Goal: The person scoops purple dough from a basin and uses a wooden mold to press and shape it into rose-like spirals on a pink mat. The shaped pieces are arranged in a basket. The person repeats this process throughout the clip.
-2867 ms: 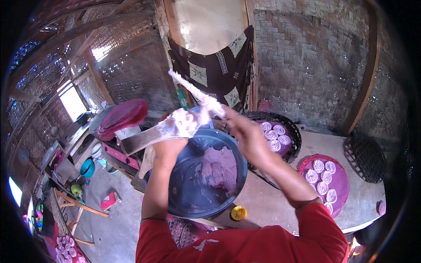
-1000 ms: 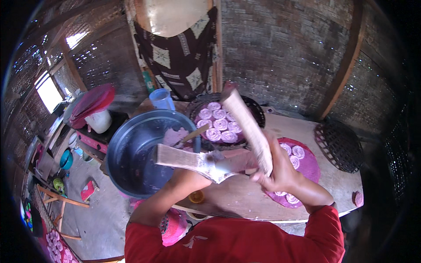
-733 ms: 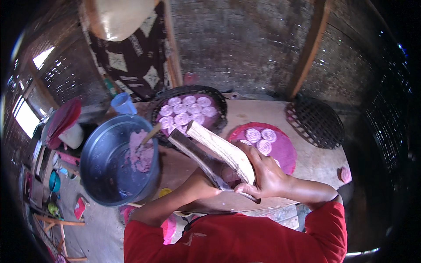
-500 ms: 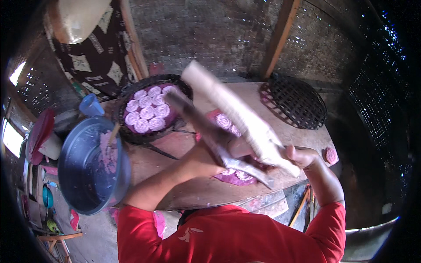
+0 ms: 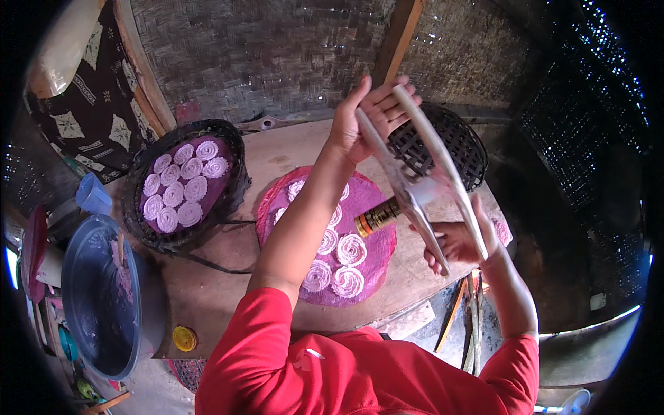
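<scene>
A wooden hand press (image 5: 408, 196) with two long handles and a short metal cylinder hangs tilted over the table. My left hand (image 5: 366, 121) is spread palm up behind the upper handle ends, which lie across its palm and fingers. At the lower ends, my right hand (image 5: 462, 240) curls its fingers around the handles. The gold-banded cylinder (image 5: 379, 216) points left, above a round purple mat (image 5: 377, 273) with a red rim. Several pale pink swirled dough rounds (image 5: 352, 249) lie on this mat, partly hidden by my left forearm.
A dark woven basket (image 5: 238, 149) at left holds more swirls. Beside it stand a large blue-grey tub (image 5: 136, 304) and a blue cup (image 5: 93, 194). An upturned woven basket (image 5: 456, 142) lies at far right. A small yellow woven disc (image 5: 185, 338) sits by the near edge.
My left hand has moved up to the upper handle ends and its fingers have spread. The press has turned steeper and shifted right, uncovering the mat. The view has shifted too.
</scene>
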